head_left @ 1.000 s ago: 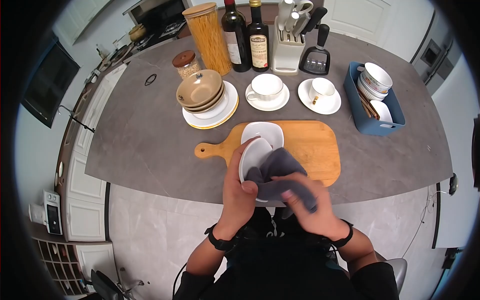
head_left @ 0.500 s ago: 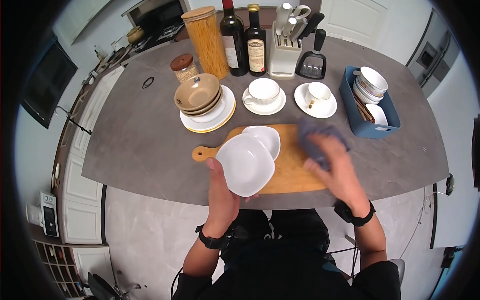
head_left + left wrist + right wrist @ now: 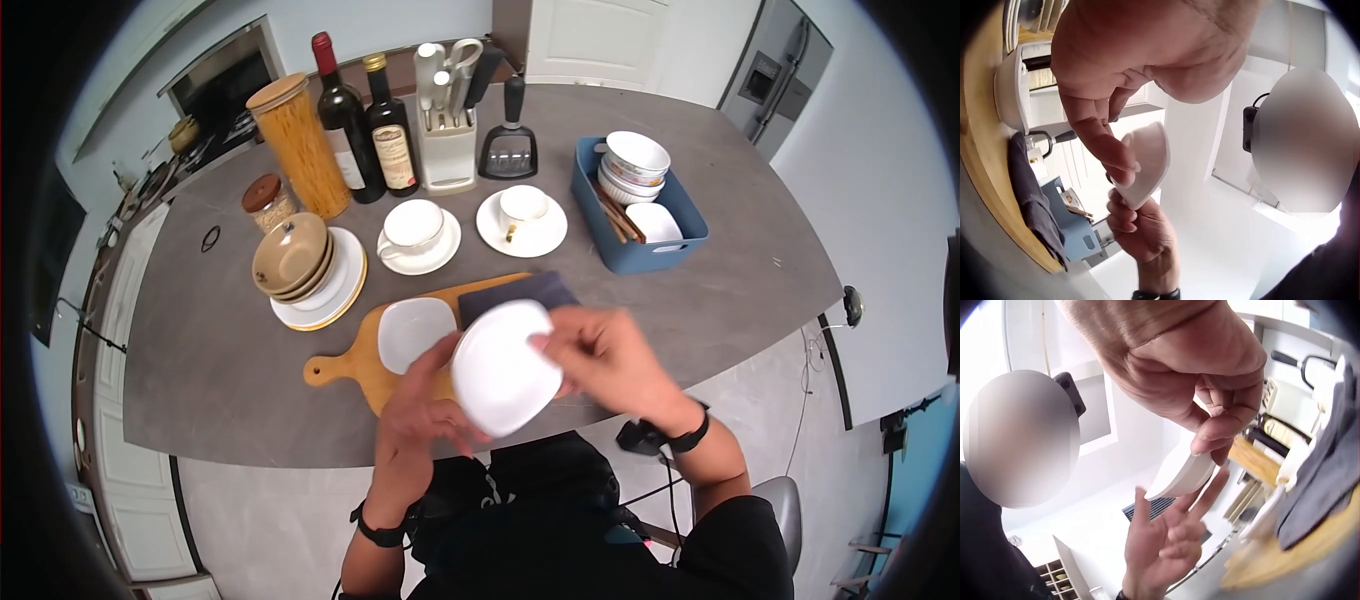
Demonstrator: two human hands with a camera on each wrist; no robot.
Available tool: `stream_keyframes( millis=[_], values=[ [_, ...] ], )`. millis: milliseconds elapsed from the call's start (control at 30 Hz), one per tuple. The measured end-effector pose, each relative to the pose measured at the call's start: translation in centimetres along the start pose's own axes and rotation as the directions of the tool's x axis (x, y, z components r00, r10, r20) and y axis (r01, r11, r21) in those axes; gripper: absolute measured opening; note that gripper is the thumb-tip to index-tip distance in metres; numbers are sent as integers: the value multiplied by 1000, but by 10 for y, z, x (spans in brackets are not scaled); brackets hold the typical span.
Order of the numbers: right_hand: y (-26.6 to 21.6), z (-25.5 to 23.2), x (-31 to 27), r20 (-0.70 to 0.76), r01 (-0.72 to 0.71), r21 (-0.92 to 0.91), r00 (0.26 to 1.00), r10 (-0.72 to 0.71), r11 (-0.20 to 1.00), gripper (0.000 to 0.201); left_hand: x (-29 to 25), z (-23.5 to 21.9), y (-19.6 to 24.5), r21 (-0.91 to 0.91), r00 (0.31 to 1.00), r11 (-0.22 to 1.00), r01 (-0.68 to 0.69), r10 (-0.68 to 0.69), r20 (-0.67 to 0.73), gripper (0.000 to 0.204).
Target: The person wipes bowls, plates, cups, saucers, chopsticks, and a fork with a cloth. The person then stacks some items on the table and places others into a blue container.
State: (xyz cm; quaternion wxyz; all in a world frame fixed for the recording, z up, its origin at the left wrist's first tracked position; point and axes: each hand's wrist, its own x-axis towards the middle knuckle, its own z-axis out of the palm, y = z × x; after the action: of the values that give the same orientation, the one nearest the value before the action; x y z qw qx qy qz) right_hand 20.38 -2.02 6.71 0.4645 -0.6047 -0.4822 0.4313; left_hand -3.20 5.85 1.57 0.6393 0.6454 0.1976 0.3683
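Note:
A white squarish dish (image 3: pixel 507 370) is tilted in the air above the front of the wooden board (image 3: pixel 345 368). My right hand (image 3: pixel 625 365) pinches its right edge between thumb and fingers, as the right wrist view also shows on the dish (image 3: pixel 1182 472). At the dish's left side is my left hand (image 3: pixel 415 410); the right wrist view has this hand (image 3: pixel 1163 550) with fingers spread, close by the dish, contact unclear. A second white dish (image 3: pixel 415 333) sits on the board, and a dark grey cloth (image 3: pixel 515 292) lies behind the raised dish.
Brown bowls (image 3: pixel 288 256) on white plates stand at the left. Behind the board are two cups on saucers (image 3: pixel 420 252), with bottles (image 3: pixel 392 150), a pasta jar (image 3: pixel 300 150) and a knife block (image 3: pixel 449 155) farther back. A blue basket (image 3: pixel 640 257) holds bowls at the right.
The cloth has left my right hand and lies on the board. My right hand has come back to the dish and pinches its edge; the left hand's grip has loosened. The head view has shifted.

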Motion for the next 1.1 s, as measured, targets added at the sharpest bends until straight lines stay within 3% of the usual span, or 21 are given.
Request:
stream_keyframes(
  millis=[33, 100, 133, 167, 200, 267, 333, 367, 400, 433, 467, 533, 600, 633, 667, 733, 767, 833, 900, 1033, 1100],
  values=[
    [-10, -15, 0, -112, -40, -45, 993, 35, 998, 24, -1, -2, 7, -34, 999, 999, 38, -38, -5, 93],
    [-18, -55, 7, -331, 48, -124, 940, -87, 991, 25, -3, -7, 10, -33, 999, 999, -17, 16, -50, 80],
    [-25, -76, 11, -436, 66, -189, 888, -144, 980, 25, -4, -10, 10, 97, 989, 995, -21, 35, -147, 70],
    [-23, -104, 19, -472, 72, -298, 856, -212, 952, 26, -5, -13, 10, 226, 968, 974, -12, 68, -240, 60],
    [-19, -133, 27, -505, 64, -374, 823, -261, 925, 25, -6, -16, 8, 196, 952, 980, -20, 79, -297, 40],
    [-13, -184, 43, -526, -45, -567, 788, -319, 823, 25, -6, -23, 7, 229, 945, 973, -10, 84, -317, 36],
    [-8, -210, 56, -559, -231, -662, 786, -264, 713, 23, -7, -23, 7, 261, 937, 965, 4, 88, -338, 32],
    [4, -225, 64, -559, -231, -664, 785, -267, 711, 23, -6, -22, 8, 302, 928, 953, 7, 107, -357, 30],
    [22, -242, 75, -502, -241, -746, 816, -288, 621, 21, -6, -22, 9, 343, 919, 939, 11, 126, -374, 28],
    [24, -244, 80, -443, -243, -818, 845, -299, 522, 20, -4, -22, 7, 343, 919, 939, 7, 129, -373, 28],
    [27, -246, 83, -443, -243, -818, 844, -302, 522, 20, -3, -23, 3, 429, 909, 903, -14, 191, -371, 28],
    [31, -245, 92, -454, -344, -786, 885, -103, 514, 19, -1, -23, 2, 515, 897, 856, -34, 254, -362, 27],
    [33, -244, 97, -472, -389, -766, 881, -37, 512, 19, 1, -23, 6, 699, 894, 710, 87, 253, -369, 29],
    [34, -243, 100, -487, -435, -747, 873, 30, 502, 20, 1, -24, 5, 703, 895, 706, 89, 253, -368, 29],
    [40, -246, 103, -485, -432, -747, 874, 31, 506, 20, 3, -25, 2, 738, 893, 669, 94, 270, -359, 30],
    [51, -251, 107, -413, -371, -862, 909, -56, 346, 25, 4, -25, 2, 770, 892, 629, 102, 284, -351, 31],
    [54, -250, 107, -412, -369, -862, 910, -56, 346, 25, 5, -22, 5, 769, 896, 622, 144, 247, -368, 31],
    [58, -243, 106, -402, -385, -913, 904, -146, 130, 28, 6, -22, 5, 767, 898, 613, 187, 209, -386, 32],
    [56, -234, 106, -416, -405, -909, 898, -141, 102, 31, 7, -25, 3, 929, 918, 368, 35, 356, -176, 34],
    [37, -220, 101, -441, -439, -897, 894, -73, 43, 33, 7, -23, 4, 945, 956, 327, -6, 280, -91, 34],
    [29, -212, 96, -428, -437, -899, 866, -258, 24, 32, 8, -28, -4, 953, 973, 283, -108, 227, 43, 33]
  ],
)
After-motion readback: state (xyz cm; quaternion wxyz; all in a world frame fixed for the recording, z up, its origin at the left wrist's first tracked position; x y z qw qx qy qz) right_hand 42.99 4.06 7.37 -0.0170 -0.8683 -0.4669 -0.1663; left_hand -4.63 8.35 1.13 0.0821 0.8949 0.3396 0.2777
